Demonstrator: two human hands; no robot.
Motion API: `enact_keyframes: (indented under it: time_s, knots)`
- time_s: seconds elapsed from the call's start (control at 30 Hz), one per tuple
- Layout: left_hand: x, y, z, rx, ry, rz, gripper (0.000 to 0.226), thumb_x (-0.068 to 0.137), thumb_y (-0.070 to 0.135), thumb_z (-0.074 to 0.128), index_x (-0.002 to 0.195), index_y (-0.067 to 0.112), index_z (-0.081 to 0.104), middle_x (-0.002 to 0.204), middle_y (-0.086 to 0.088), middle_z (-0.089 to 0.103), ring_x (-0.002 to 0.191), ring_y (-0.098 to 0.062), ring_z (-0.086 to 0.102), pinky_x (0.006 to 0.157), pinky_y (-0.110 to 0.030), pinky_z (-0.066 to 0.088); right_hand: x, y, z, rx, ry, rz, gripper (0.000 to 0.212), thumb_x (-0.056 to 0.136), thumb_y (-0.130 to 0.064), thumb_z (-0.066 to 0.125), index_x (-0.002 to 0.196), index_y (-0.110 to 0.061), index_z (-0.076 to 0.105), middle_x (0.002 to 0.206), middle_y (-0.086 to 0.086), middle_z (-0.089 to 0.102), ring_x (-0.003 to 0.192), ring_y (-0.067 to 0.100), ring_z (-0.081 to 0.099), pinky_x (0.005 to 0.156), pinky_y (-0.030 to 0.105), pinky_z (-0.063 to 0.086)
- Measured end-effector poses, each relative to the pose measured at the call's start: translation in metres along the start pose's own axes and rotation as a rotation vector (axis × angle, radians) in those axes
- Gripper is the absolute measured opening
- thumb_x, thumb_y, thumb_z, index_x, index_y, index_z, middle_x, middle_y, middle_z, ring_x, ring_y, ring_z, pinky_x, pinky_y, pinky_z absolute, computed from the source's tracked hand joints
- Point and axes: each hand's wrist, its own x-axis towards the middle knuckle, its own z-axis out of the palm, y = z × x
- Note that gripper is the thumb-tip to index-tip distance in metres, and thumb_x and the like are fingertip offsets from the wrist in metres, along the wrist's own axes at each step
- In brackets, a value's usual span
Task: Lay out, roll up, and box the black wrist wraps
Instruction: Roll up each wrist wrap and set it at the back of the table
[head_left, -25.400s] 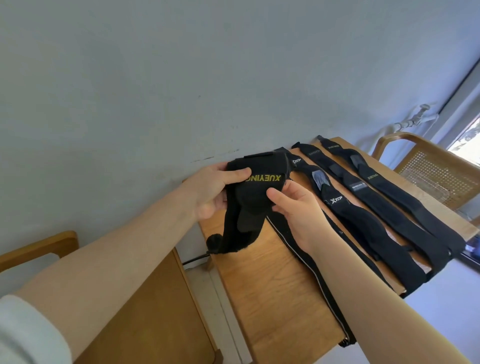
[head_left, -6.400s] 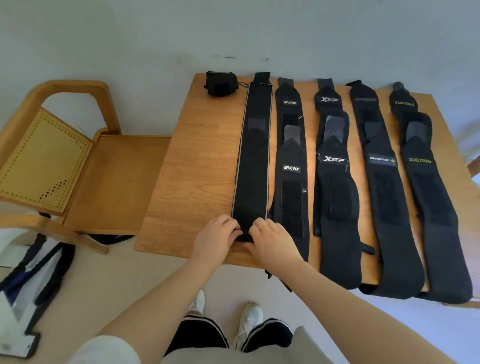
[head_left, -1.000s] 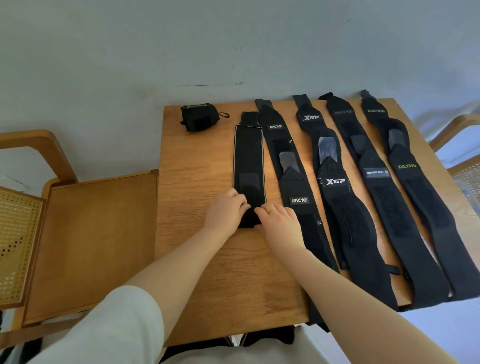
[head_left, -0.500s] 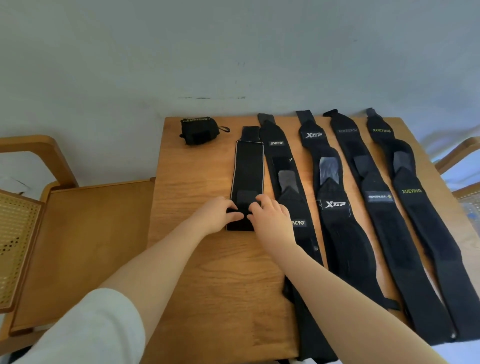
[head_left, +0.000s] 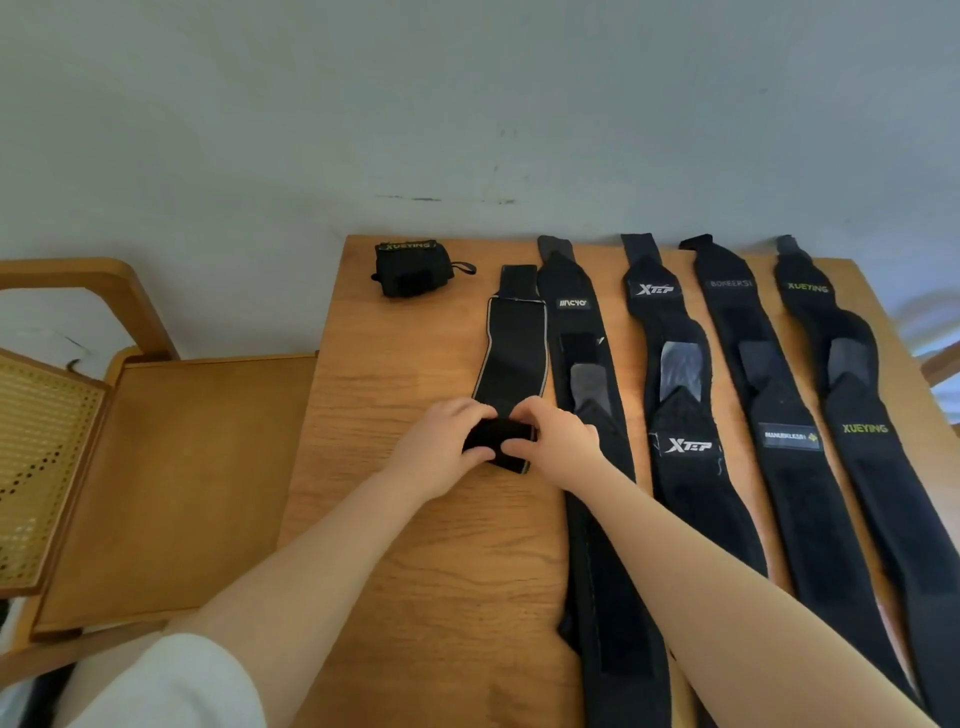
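Note:
A black wrist wrap with pale edging (head_left: 514, 348) lies lengthwise on the wooden table (head_left: 395, 519), its near end wound into a thick roll (head_left: 497, 439). My left hand (head_left: 441, 447) and my right hand (head_left: 558, 444) both grip that roll, fingers curled over it from either side. Several other black wraps lie flat in a row to the right: one marked IINCYO (head_left: 584, 364), an XTEP one (head_left: 680, 415), a BOKEEKSI one (head_left: 769, 395) and a XUEYING one (head_left: 852, 395). A finished rolled XUEYING wrap (head_left: 410, 267) sits at the table's far left corner.
The table stands against a grey wall (head_left: 467, 104). A wooden chair with a cane back (head_left: 47, 467) stands left of the table, its seat (head_left: 171, 483) level with it. Another chair's arm (head_left: 940, 364) shows at the right edge. No box is in view.
The roll has grown and travelled farther up the edged wrap, leaving a shorter flat stretch beyond my hands. The camera has tilted, so the table sits lower in view.

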Motion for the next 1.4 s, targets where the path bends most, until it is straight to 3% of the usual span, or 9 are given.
enact_keyframes:
  time_s: [0.17, 0.37, 0.5, 0.73, 0.9, 0.97, 1.07, 1.17, 1.4]
  knots:
    - [0.019, 0.003, -0.014, -0.002, -0.093, -0.065, 0.042, 0.094, 0.029, 0.054, 0.136, 0.023, 0.049, 0.133, 0.004, 0.048, 0.116, -0.013, 0.049, 0.096, -0.028, 0.044, 0.017, -0.001, -0.008, 0.173, -0.103, 0.074, 0.028, 0.087, -0.035, 0.065, 0.112, -0.028, 0.053, 0.107, -0.004, 0.059, 0.105, 0.019, 0.056, 0.101, 0.047, 0.041]
    - [0.026, 0.004, -0.022, -0.071, -0.25, -0.158, 0.032, 0.094, 0.032, 0.055, 0.124, 0.023, 0.06, 0.117, 0.003, 0.062, 0.098, -0.012, 0.055, 0.083, -0.026, 0.043, -0.023, 0.0, 0.019, -0.197, 0.177, -0.298, 0.046, 0.096, -0.029, 0.05, 0.14, -0.019, 0.039, 0.143, 0.001, 0.04, 0.13, 0.02, 0.039, 0.104, 0.035, 0.041]
    - [0.02, 0.003, -0.021, -0.118, -0.399, -0.285, 0.037, 0.091, 0.036, 0.059, 0.124, 0.021, 0.056, 0.116, 0.004, 0.058, 0.099, -0.01, 0.053, 0.082, -0.024, 0.043, -0.032, 0.016, 0.027, -0.431, 0.148, -0.446, 0.055, 0.083, -0.03, 0.07, 0.131, -0.013, 0.051, 0.132, 0.007, 0.055, 0.116, 0.028, 0.056, 0.092, 0.039, 0.046]
    - [0.007, 0.005, -0.003, 0.0, 0.11, -0.171, 0.023, 0.098, 0.031, 0.046, 0.106, 0.017, 0.062, 0.103, 0.001, 0.059, 0.092, -0.014, 0.055, 0.073, -0.024, 0.044, -0.004, -0.004, -0.001, -0.333, -0.028, -0.298, 0.05, 0.094, -0.042, 0.051, 0.14, -0.023, 0.043, 0.136, -0.002, 0.041, 0.119, 0.017, 0.046, 0.098, 0.035, 0.043]
    - [-0.001, 0.003, 0.001, -0.101, 0.041, -0.148, 0.049, 0.089, 0.036, 0.061, 0.132, 0.022, 0.046, 0.13, 0.005, 0.049, 0.115, -0.013, 0.049, 0.091, -0.024, 0.041, 0.026, -0.003, -0.019, -0.038, -0.285, -0.171, 0.033, 0.093, -0.039, 0.054, 0.12, -0.02, 0.059, 0.102, -0.001, 0.057, 0.094, 0.017, 0.057, 0.086, 0.039, 0.051]
    - [0.003, 0.002, 0.0, -0.163, 0.042, -0.193, 0.055, 0.09, 0.031, 0.061, 0.14, 0.022, 0.041, 0.137, 0.005, 0.041, 0.122, -0.014, 0.045, 0.094, -0.021, 0.035, 0.033, -0.002, -0.024, 0.135, -0.314, -0.102, 0.037, 0.093, -0.034, 0.056, 0.126, -0.017, 0.054, 0.111, 0.0, 0.059, 0.102, 0.016, 0.056, 0.087, 0.029, 0.047]
    - [0.017, 0.001, -0.008, -0.224, 0.023, -0.263, 0.053, 0.092, 0.032, 0.057, 0.142, 0.025, 0.04, 0.141, 0.002, 0.039, 0.125, -0.016, 0.041, 0.098, -0.024, 0.034, 0.037, -0.005, -0.022, 0.173, -0.15, -0.067, 0.044, 0.092, -0.034, 0.058, 0.132, -0.02, 0.044, 0.12, -0.003, 0.05, 0.111, 0.018, 0.052, 0.088, 0.028, 0.044]
    - [0.036, 0.002, -0.018, -0.198, -0.091, -0.322, 0.052, 0.094, 0.037, 0.053, 0.142, 0.026, 0.04, 0.147, -0.002, 0.04, 0.131, -0.02, 0.041, 0.103, -0.033, 0.034, 0.03, -0.01, -0.013, -0.142, 0.133, -0.194, 0.031, 0.096, -0.032, 0.051, 0.125, -0.021, 0.051, 0.126, 0.0, 0.048, 0.113, 0.018, 0.048, 0.091, 0.034, 0.047]
    - [0.063, 0.004, -0.021, -0.164, 0.064, -0.539, 0.052, 0.084, 0.037, 0.067, 0.126, 0.013, 0.049, 0.119, -0.005, 0.057, 0.106, -0.019, 0.055, 0.082, -0.028, 0.043, 0.025, -0.003, 0.0, -0.411, 0.155, -0.337, 0.057, 0.092, -0.037, 0.057, 0.142, -0.018, 0.036, 0.14, 0.0, 0.043, 0.128, 0.018, 0.041, 0.105, 0.033, 0.034]
